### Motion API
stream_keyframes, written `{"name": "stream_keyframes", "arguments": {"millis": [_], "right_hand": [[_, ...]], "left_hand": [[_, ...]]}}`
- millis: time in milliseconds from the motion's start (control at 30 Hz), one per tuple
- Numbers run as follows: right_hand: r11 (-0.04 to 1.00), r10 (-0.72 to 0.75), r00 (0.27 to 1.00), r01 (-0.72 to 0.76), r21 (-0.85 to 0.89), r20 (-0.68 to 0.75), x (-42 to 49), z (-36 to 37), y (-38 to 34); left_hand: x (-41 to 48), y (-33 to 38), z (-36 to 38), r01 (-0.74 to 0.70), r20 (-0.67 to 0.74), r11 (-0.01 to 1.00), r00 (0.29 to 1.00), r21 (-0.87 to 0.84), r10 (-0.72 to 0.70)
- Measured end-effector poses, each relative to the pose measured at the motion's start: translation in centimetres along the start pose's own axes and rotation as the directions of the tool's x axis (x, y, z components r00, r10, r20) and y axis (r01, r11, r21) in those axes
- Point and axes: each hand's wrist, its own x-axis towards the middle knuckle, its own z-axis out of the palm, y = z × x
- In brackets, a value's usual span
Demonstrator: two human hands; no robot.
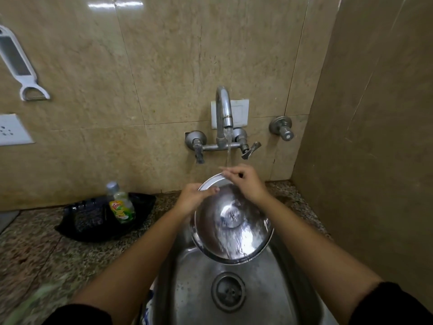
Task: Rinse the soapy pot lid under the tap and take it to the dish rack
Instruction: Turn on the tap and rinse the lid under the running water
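Note:
A round steel pot lid point(230, 221) is held tilted over the steel sink point(187, 289), its shiny face toward me, with water running down it. The wall tap point(224, 113) above pours a thin stream onto the lid's upper edge. My left hand point(195, 198) grips the lid's upper left rim, thumb across the face. My right hand point(243, 181) rests on the top rim where the water lands, fingers bent over the edge. No dish rack is in view.
A green dish-soap bottle point(120, 204) stands in a black tray point(93, 221) on the speckled counter point(35, 254) left of the sink. The drain point(228, 292) lies below the lid. A tiled side wall point(375, 137) closes in on the right. A white peeler point(21, 69) hangs far left.

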Motion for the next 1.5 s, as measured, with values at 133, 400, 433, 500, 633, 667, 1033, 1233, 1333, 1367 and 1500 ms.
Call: {"name": "stream_keyframes", "arguments": {"millis": [133, 400, 433, 500, 633, 667, 1033, 1233, 1333, 1367, 1500], "right_hand": [[0.957, -0.146, 0.981, 0.172, -0.232, 0.126, 0.0, 1.2, -1.0], [0.999, 0.015, 1.0, -0.016, 0.052, 0.015, -0.1, -1.7, -0.9], [0.992, -0.084, 0.995, 0.087, -0.088, 0.045, 0.0, -1.0, -1.3], [0.869, -0.251, 0.945, 0.315, -0.381, 0.209, -0.1, 0.8, -2.3], [0.953, -0.202, 0.969, 0.228, -0.199, 0.14, 0.4, -0.8, -1.8], [0.994, -0.1, 0.991, 0.103, -0.039, 0.089, 0.5, -1.6, -1.2], [0.989, -0.079, 0.985, 0.097, -0.113, 0.154, 0.2, -0.6, -1.4], [0.977, 0.141, 0.986, -0.124, 0.175, -0.09, 0.0, -2.3, 0.9], [1.0, -0.002, 0.991, 0.002, 0.006, 0.137, 0.6, -0.4, -0.8], [0.995, -0.037, 0.978, 0.055, -0.082, 0.205, 0.7, 0.4, -1.3], [0.999, 0.03, 0.965, -0.039, 0.028, 0.262, 0.8, 0.0, -1.2]], "left_hand": [[0.3, 0.5, 0.6, -0.08, 0.031, 0.983, 0.997, 0.162, 0.076], [0.1, -0.3, 0.7, -0.097, -0.155, 0.995, 0.983, 0.002, 0.097], [0.1, -0.1, 1.0, -0.121, -0.139, 0.993, 0.983, 0.013, 0.122], [-0.1, 0.3, 1.6, -0.178, -0.112, 0.983, 0.977, 0.052, 0.183], [-0.4, -0.1, 1.4, -0.14, -0.139, 0.989, 0.981, -0.046, 0.132], [-0.3, -0.3, 1.1, -0.125, -0.157, 0.99, 0.981, -0.067, 0.114], [-0.9, -0.8, 1.4, -0.135, -0.199, 0.988, 0.973, -0.068, 0.119], [-1.2, -1.5, 0.2, -0.035, -0.198, 0.979, 0.98, -0.201, -0.006], [-0.2, -0.3, 0.1, -0.046, -0.037, 0.999, 0.998, 0.016, 0.046], [0.0, 0.0, 0.3, -0.075, 0.008, 0.994, 0.997, 0.086, 0.074], [0.1, -0.4, 0.6, -0.096, 0.011, 0.993, 0.995, 0.074, 0.095]]}}
